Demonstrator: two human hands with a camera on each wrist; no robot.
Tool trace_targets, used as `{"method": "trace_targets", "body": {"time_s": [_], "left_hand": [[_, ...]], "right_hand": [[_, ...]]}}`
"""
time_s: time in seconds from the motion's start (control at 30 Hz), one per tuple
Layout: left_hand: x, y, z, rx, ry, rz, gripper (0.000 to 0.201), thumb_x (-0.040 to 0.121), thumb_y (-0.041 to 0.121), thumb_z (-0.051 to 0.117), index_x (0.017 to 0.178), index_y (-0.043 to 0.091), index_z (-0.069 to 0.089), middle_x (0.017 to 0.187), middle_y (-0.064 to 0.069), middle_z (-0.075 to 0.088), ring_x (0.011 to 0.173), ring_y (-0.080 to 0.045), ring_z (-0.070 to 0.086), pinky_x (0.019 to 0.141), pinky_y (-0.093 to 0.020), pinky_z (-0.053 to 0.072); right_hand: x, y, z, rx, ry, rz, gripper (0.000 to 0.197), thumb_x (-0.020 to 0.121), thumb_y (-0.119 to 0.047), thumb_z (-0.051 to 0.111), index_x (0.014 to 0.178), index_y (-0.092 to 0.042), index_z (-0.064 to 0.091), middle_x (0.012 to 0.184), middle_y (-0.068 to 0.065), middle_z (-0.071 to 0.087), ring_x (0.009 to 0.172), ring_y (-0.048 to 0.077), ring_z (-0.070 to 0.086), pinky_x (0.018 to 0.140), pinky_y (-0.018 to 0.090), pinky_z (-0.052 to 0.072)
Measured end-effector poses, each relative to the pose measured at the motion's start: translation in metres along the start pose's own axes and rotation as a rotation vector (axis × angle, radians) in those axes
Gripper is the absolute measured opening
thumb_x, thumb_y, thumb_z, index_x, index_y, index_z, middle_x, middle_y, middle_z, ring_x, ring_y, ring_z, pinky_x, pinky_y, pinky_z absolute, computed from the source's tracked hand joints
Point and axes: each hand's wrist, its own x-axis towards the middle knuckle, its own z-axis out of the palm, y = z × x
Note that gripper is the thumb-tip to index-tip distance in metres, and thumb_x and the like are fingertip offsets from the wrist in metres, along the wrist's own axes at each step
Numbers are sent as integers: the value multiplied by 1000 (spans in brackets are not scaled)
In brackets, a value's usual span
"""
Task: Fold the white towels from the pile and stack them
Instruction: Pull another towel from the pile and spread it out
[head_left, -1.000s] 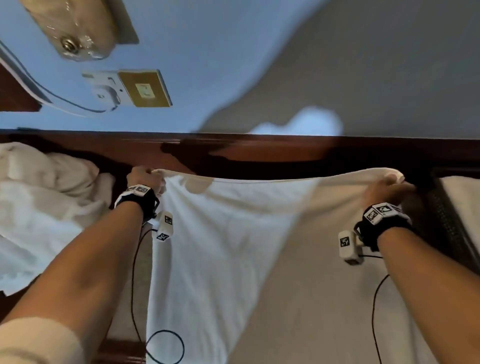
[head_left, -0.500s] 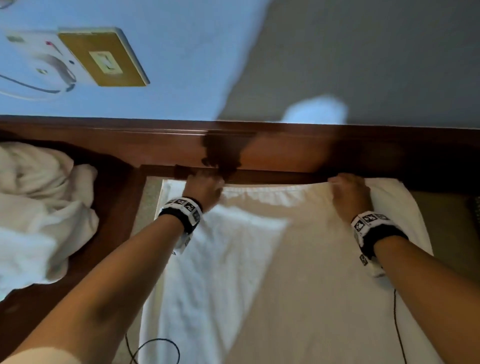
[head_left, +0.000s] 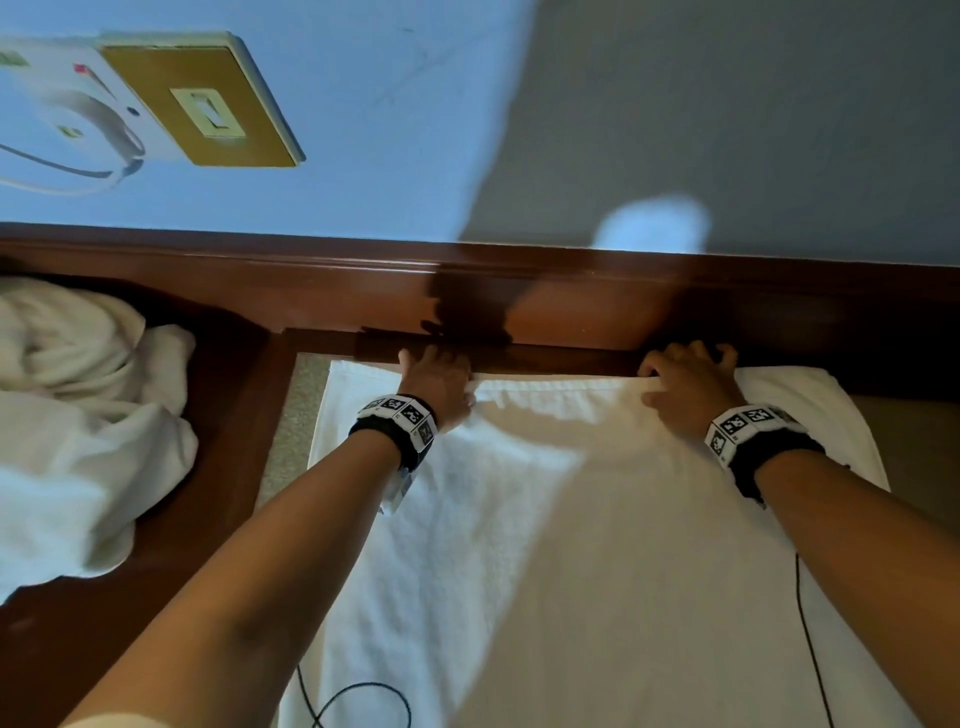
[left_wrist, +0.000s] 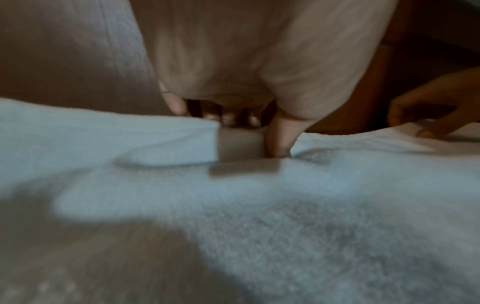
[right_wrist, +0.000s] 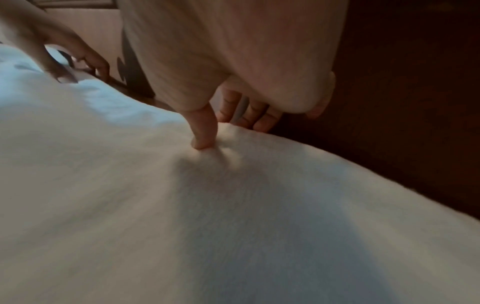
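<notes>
A white towel (head_left: 545, 519) lies spread flat in front of me, its far edge against a dark wooden rail (head_left: 571, 312). My left hand (head_left: 436, 379) grips that far edge left of centre. In the left wrist view the left hand (left_wrist: 254, 131) has its thumb pressed on the towel (left_wrist: 311, 205) and its fingers curled behind the edge. My right hand (head_left: 685, 384) grips the same edge further right. The right wrist view shows the right hand (right_wrist: 228, 127) with thumb on top of the towel (right_wrist: 182, 205) and fingers behind. A rumpled pile of white towels (head_left: 78, 415) sits at the left.
The wooden rail and a blue wall (head_left: 363, 130) close off the far side. A brass switch plate (head_left: 202, 109) and a white socket (head_left: 67, 104) with a cable are on the wall. Black wrist cables (head_left: 358, 701) trail over the towel's near part. Grey surface (head_left: 291, 415) shows beside the towel.
One second ago both hands held the towel's top edge up and wide apart. They have since come closer together and lowered that edge onto the surface by the rail.
</notes>
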Motion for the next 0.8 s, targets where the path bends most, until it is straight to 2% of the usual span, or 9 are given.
{"method": "trace_targets", "body": {"time_s": [0.1, 0.17, 0.27, 0.4, 0.47, 0.53, 0.67, 0.73, 0.8], "left_hand": [[3, -3, -3, -30, 5, -9, 29, 97, 42, 54, 118, 25, 61, 132, -4, 55, 127, -27, 42, 106, -55, 27], [4, -6, -4, -80, 38, -65, 31, 98, 42, 50, 121, 24, 61, 134, -6, 54, 128, -30, 43, 107, -57, 28], [1, -4, -1, -114, 55, -176, 39, 100, 42, 47, 131, 21, 58, 141, -11, 49, 130, -33, 41, 108, -56, 31], [-13, 23, -3, -147, 191, -278, 58, 99, 46, 51, 147, 15, 40, 153, -22, 34, 132, -40, 37, 109, -56, 33], [-28, 56, -1, -204, 163, -173, 64, 103, 44, 46, 157, 15, 26, 163, -24, 19, 147, -42, 22, 119, -59, 23], [-46, 99, 7, -268, 56, -16, 68, 107, 40, 40, 162, 14, 12, 169, -21, -2, 156, -40, -2, 125, -58, 8], [-69, 181, 34, -301, -82, 176, 76, 106, 50, 33, 163, 17, -6, 165, -18, -29, 152, -36, -29, 124, -60, -4], [-71, 210, 46, -263, -116, 214, 79, 105, 60, 23, 162, 22, -15, 162, -16, -36, 148, -36, -36, 121, -63, -10], [-70, 228, 55, -204, -146, 215, 83, 100, 70, 14, 159, 26, -25, 157, -16, -44, 144, -35, -43, 117, -65, -17]], "right_hand": [[3, 1, -5, -14, 53, -70, 9, 88, -31, 68, 89, -32, 59, 95, -7, 53, 105, 21, 49, 92, 41, 20], [4, 1, -4, 3, 72, -73, 7, 90, -28, 67, 87, -28, 61, 93, -5, 58, 100, 23, 53, 89, 40, 28], [4, -2, 1, 61, 118, 46, 3, 92, -27, 66, 92, -24, 65, 98, 2, 65, 99, 29, 56, 88, 42, 35], [-4, -11, 10, 196, 178, 205, 24, 93, -32, 67, 112, -18, 68, 115, 13, 64, 112, 36, 51, 93, 45, 37], [-17, -12, 13, 316, 198, 288, 37, 93, -30, 68, 126, -16, 62, 130, 16, 57, 121, 38, 46, 101, 48, 35], [-35, -6, 18, 389, 207, 383, 41, 96, -28, 63, 133, -14, 56, 140, 16, 51, 128, 38, 42, 107, 50, 32], [-65, 34, 30, 433, 270, 575, 42, 100, -24, 55, 139, -9, 51, 148, 19, 43, 138, 38, 33, 113, 53, 26], [-70, 65, 25, 469, 283, 709, 47, 101, -26, 52, 143, -7, 45, 153, 20, 36, 143, 39, 27, 116, 56, 24], [-67, 101, 26, 545, 209, 838, 56, 102, -34, 49, 149, -6, 37, 157, 22, 30, 145, 41, 25, 116, 59, 25]]}}
